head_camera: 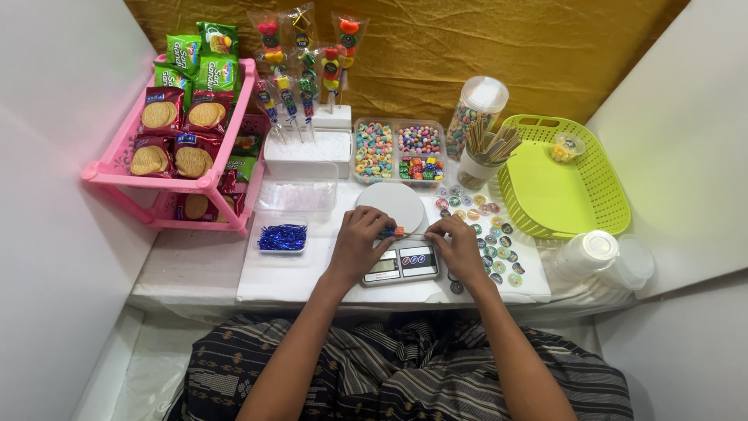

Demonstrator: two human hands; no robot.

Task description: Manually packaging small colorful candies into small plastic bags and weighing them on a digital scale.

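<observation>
My left hand (357, 243) and my right hand (458, 245) meet over a small digital kitchen scale (399, 263) with a round white pan (389, 203). Between the fingertips of both hands runs a thin wooden skewer (413, 234) lying sideways. Small coloured candy cubes (392, 231) are threaded on its left end, next to my left fingers. My right fingers pinch the skewer's other end.
A clear divided tray of candies (399, 150), a cup of skewers (485, 156) and a candy jar (475, 105) stand behind. Finished candy skewers (300, 62) rise from a white foam block. A pink rack (178, 181) of biscuit packs stands left, a green basket (573, 206) right; round stickers (491, 234), lidded cups (592, 253), blue twist ties (282, 237).
</observation>
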